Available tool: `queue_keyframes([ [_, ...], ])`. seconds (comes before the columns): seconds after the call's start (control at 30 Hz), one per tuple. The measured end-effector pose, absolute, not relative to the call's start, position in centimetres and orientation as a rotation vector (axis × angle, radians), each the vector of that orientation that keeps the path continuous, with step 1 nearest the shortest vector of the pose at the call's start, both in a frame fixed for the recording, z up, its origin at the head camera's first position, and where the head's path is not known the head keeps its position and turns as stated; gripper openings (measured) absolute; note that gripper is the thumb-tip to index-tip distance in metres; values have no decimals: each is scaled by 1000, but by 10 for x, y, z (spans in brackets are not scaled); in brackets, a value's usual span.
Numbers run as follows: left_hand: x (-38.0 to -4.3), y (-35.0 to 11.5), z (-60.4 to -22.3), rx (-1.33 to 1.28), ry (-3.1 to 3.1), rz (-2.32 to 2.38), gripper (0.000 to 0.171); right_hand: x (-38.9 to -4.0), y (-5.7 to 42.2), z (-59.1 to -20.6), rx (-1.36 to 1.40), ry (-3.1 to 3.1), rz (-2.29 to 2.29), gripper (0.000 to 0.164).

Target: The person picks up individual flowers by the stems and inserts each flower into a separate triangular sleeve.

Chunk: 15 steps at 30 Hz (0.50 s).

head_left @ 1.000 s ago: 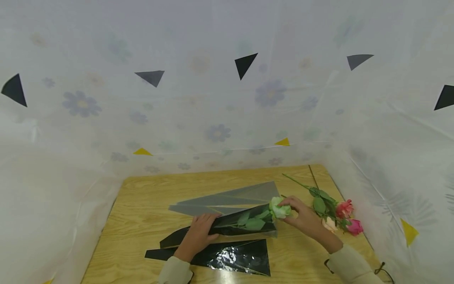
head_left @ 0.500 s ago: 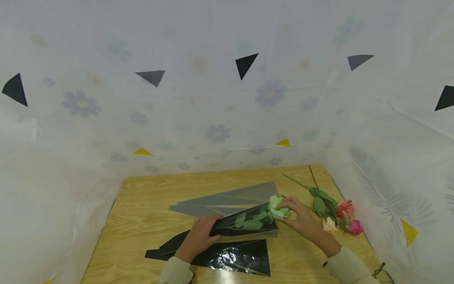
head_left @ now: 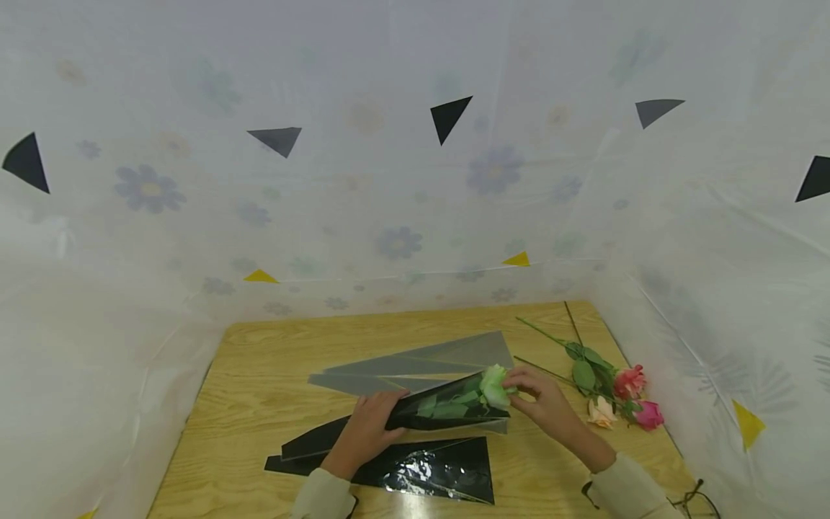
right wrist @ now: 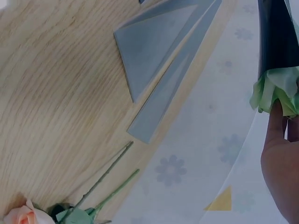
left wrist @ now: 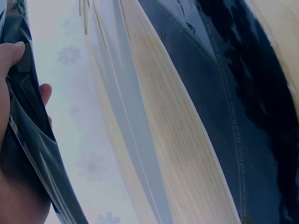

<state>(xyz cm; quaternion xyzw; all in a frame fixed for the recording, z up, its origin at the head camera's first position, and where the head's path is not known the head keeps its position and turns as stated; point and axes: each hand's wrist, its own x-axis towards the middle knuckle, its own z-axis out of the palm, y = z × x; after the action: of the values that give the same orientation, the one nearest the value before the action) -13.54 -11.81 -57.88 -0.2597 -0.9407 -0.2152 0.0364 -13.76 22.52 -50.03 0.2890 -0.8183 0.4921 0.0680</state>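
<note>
A pale green rose [head_left: 496, 388] lies inside a black-backed clear flower sleeve [head_left: 318, 437], its bloom at the wide mouth and its leaves showing through the film. My left hand [head_left: 367, 432] grips the sleeve around its middle, thumb on the near side. At the mouth, my right hand [head_left: 546, 405] has its fingertips on the bloom's outer end. The right wrist view shows those fingers against the petals [right wrist: 275, 88], the bloom sticking out of the sleeve. Dark film [left wrist: 29, 107] is in the left hand in the left wrist view. The stem's lower part is hidden.
Another black sleeve [head_left: 447, 472] lies flat nearer me. Grey translucent sleeves [head_left: 421, 360] lie behind the held one. Several roses, including a coral one [head_left: 630, 382], a magenta one [head_left: 648, 416] and a peach one [head_left: 602, 412], lie at the table's right. Patterned sheeting [head_left: 398, 180] surrounds the table.
The rose has moved left, deeper into the sleeve, with its bloom now partly within the mouth. My right hand has shifted slightly on the bloom. The sleeve's narrow end has slid left.
</note>
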Motion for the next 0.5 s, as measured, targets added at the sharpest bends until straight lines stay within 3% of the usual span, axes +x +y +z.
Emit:
queue_keyframes([
  [0.5,-135,-110,-571,-840,-2877,-586,70,-140,222,-513,747,-2547,1864,27],
])
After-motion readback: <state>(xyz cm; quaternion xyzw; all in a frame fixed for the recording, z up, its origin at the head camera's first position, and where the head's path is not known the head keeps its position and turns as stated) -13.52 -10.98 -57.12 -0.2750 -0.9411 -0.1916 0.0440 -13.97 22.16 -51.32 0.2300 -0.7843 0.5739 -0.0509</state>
